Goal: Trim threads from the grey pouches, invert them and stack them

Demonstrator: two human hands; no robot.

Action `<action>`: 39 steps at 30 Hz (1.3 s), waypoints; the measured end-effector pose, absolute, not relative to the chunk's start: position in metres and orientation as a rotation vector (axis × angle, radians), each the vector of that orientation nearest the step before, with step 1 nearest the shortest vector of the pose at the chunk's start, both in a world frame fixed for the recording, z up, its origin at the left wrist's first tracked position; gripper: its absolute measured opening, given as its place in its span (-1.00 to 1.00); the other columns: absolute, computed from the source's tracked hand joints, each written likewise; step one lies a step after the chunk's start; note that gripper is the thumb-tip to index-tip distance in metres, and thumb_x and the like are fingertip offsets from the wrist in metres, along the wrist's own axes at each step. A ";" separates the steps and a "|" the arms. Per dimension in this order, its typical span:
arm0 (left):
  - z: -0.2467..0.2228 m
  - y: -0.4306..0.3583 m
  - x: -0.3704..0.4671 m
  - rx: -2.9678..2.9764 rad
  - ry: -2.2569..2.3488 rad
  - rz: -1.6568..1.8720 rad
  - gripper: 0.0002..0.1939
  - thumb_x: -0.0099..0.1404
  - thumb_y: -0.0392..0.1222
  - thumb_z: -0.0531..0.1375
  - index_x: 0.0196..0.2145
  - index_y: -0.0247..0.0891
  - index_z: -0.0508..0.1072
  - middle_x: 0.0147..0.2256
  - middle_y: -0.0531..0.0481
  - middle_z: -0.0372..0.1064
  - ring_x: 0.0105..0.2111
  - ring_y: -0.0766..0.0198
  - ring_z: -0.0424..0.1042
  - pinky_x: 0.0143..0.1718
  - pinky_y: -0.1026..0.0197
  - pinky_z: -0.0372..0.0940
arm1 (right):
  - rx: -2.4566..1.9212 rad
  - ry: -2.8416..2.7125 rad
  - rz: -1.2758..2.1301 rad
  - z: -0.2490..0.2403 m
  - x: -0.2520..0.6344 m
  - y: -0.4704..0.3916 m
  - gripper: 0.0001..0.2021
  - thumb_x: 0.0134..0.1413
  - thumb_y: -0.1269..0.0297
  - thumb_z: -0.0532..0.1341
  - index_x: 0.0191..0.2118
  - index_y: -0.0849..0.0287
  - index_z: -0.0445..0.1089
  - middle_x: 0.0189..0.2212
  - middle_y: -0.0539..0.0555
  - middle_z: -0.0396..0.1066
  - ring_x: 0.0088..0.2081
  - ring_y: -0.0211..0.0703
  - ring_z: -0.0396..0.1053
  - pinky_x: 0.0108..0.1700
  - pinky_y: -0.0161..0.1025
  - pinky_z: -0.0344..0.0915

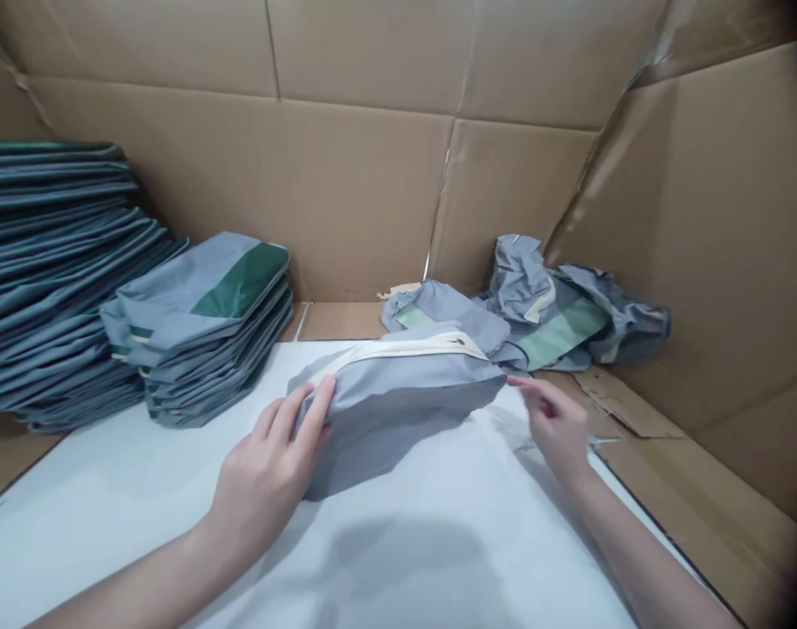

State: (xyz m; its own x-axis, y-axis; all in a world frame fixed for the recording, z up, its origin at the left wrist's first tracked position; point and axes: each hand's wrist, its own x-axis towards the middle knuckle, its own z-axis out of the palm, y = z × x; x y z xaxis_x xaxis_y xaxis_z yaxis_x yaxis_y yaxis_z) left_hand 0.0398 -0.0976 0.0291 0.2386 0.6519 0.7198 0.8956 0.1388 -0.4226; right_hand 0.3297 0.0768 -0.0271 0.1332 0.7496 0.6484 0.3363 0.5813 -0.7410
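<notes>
A grey fabric zip pouch (398, 393) with a cream zipper along its top edge is held just above the white work surface, its lower side hanging in folds. My left hand (273, 463) grips its left end, fingers over the zipper side and the thumb mostly hidden behind the cloth. At the far right corner, the fingertips of my right hand (559, 424) pinch the edge of the pouch, the other fingers curled in. A dark zipper pull shows near the right end of the zipper.
Neatly stacked grey and green pouches (208, 332) stand at left, beside a taller stack (51, 288). Crumpled grey and green pouches (543, 306) lie in a heap at back right. Cardboard walls (346, 192) enclose the white work surface (142, 515) at back and right.
</notes>
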 end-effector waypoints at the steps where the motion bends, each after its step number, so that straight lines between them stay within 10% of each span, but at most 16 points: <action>1: 0.029 -0.099 0.043 -1.575 -1.503 -0.322 -0.47 0.19 -0.20 0.12 0.12 -0.22 0.13 -0.10 -0.06 0.39 -0.25 0.23 0.41 -0.42 0.31 0.27 | -0.989 -1.345 0.367 -0.024 0.326 0.069 -0.71 -0.01 0.06 0.15 -0.37 0.22 0.39 -0.48 0.12 0.39 -0.60 -0.30 0.13 -0.58 -0.32 0.07; 9: 0.034 -0.093 0.055 -2.134 -1.477 -1.037 -0.60 0.26 -0.22 0.01 0.06 -0.23 0.14 0.02 -0.08 0.27 0.05 0.31 0.23 0.07 0.24 0.24 | -0.948 -1.320 0.949 -0.013 0.260 -0.031 -0.67 -0.02 0.01 0.16 -0.39 0.25 0.32 -0.73 -0.11 -0.04 -0.68 -0.40 -0.07 -0.67 -0.41 -0.09; 16: 0.023 -0.072 0.053 -2.444 -2.311 -1.229 -0.63 0.21 0.08 -0.01 -0.06 -0.07 0.22 -0.16 0.04 0.38 -0.23 0.30 0.40 -0.34 0.31 0.34 | -0.894 -1.415 0.890 -0.009 0.257 -0.076 -0.69 -0.24 0.17 0.33 -0.34 0.20 0.31 -0.72 -0.16 -0.12 -0.68 -0.43 -0.15 -0.69 -0.44 -0.14; 26: 0.021 -0.074 0.050 -2.370 -2.395 -1.903 -0.77 0.21 0.03 0.01 -0.35 -0.17 0.26 -0.40 0.10 0.26 -0.35 0.39 0.27 -0.30 0.34 0.21 | -1.061 -1.302 1.004 0.008 0.243 -0.073 -0.83 -0.02 0.23 0.18 -0.42 0.22 0.24 -0.61 -0.07 0.14 -0.63 -0.45 0.01 -0.64 -0.49 0.02; 39: 0.054 -0.050 0.052 -1.930 -1.459 -1.232 -0.92 0.26 -0.23 -0.04 -0.32 -0.21 0.22 -0.43 0.10 0.24 -0.49 0.45 0.27 -0.46 0.41 0.18 | -0.953 -1.332 0.838 -0.002 0.254 -0.045 -0.80 -0.04 0.26 0.22 -0.26 0.19 0.28 -0.32 0.08 0.33 -0.38 -0.30 0.30 -0.43 -0.40 0.27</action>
